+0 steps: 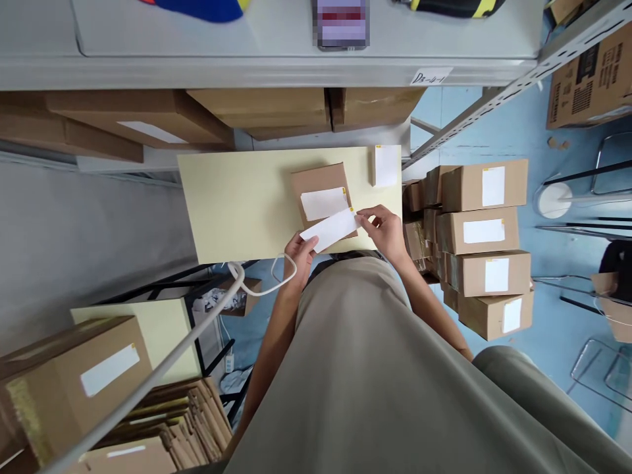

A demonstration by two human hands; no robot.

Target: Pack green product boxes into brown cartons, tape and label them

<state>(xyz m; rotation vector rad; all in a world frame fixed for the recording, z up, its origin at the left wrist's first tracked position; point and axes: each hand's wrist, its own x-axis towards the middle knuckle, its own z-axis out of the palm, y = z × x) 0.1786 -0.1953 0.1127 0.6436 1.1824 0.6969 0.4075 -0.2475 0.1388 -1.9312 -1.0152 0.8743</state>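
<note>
Both my hands hold a white label (330, 229) stretched at a slant over a small cardboard box (320, 180). My left hand (299, 255) pinches its lower left end between thumb and fingers. At the upper right end, the fingertips of my right hand (385, 230) grip the edge, beside a small yellow mark. Another white label (323, 204) with a yellow corner lies on the box's top, partly covered by the held one. The box rests on a pale yellow tabletop (237, 204). A stack of white labels (386, 166) sits at the table's far right corner.
A grey shelf (247, 72) with a phone (340, 23) crosses above the table; large cartons (261, 108) stand beneath it. Labelled boxes (486, 234) are stacked at right. A white cable (239, 280) loops by my left wrist. Flattened cardboard (192, 421) leans at lower left.
</note>
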